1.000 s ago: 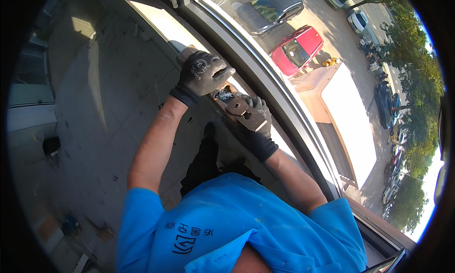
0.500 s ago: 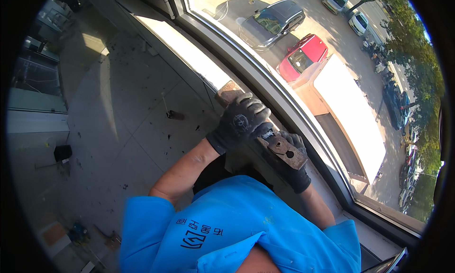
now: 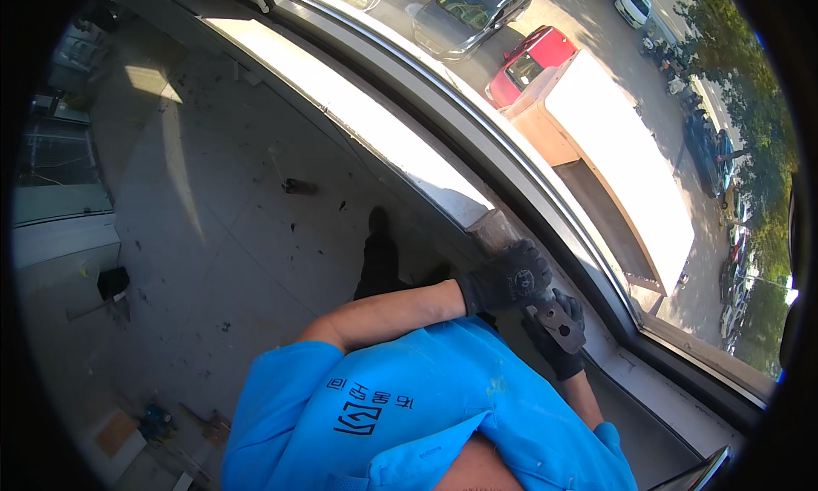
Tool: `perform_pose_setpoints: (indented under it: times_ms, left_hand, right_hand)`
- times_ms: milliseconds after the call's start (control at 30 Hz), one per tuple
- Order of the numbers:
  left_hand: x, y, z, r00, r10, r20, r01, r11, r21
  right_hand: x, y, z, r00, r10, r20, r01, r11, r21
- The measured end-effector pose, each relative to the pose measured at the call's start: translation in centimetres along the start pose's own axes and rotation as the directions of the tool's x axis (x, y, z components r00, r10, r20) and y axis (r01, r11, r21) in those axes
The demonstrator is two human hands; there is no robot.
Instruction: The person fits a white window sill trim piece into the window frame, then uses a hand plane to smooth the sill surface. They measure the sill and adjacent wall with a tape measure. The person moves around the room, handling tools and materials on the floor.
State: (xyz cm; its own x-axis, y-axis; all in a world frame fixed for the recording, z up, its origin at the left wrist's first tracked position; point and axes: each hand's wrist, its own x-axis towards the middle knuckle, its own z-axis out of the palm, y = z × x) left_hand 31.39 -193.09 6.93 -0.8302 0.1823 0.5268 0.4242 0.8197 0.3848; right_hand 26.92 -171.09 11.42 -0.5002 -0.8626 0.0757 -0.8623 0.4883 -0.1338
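Both gloved hands on a worn, block-shaped tool point(image 3: 492, 232) at the window!
Starting left, a dark lump point(image 3: 112, 282) sits on the grey floor point(image 3: 209, 261), then a small dark cylinder point(image 3: 300, 186) lies there amid scattered specks. Next comes the sunlit sill point(image 3: 400, 146), and here's the tool, slanting along its near end, brown front block foremost; underside hidden, so I can't tell if it touches. The left hand point(image 3: 511, 278) is balled in a fist round its middle. The right hand point(image 3: 550, 353) curls round the rear, beneath a holed plate; how tightly, I can't see. Outside, a white-topped box point(image 3: 626, 167); far right, the dark window frame point(image 3: 682, 367).
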Motion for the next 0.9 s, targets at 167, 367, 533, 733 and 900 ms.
perform_pose_setpoints:
  times_ms: [167,367,533,733,900]
  left_hand:
    - [0.5,1.0,0.0,0.995,-0.035,0.09,0.039,0.998,-0.041]
    - [-2.4,-6.0,-3.8,0.993,-0.105,-0.055,0.107,0.994,0.025]
    - [-4.7,-12.3,-9.7,0.969,-0.22,-0.111,0.223,0.975,0.008]
    - [-7.4,-20.9,-16.3,0.928,-0.194,-0.318,0.256,0.952,0.166]
    - [-10.1,-27.9,-22.2,0.877,-0.275,-0.393,0.365,0.915,0.174]
  right_hand:
    - [-0.1,0.2,-0.6,0.998,0.025,0.064,-0.027,0.999,0.038]
    - [8.3,-4.3,0.4,0.991,-0.049,0.127,0.038,0.995,0.09]
    - [15.6,-8.7,2.6,0.992,-0.109,0.056,0.101,0.987,0.123]
    - [24.7,-13.8,5.2,0.986,-0.165,0.015,0.163,0.984,0.074]
    - [33.0,-19.0,8.0,0.975,-0.209,-0.068,0.214,0.974,0.07]
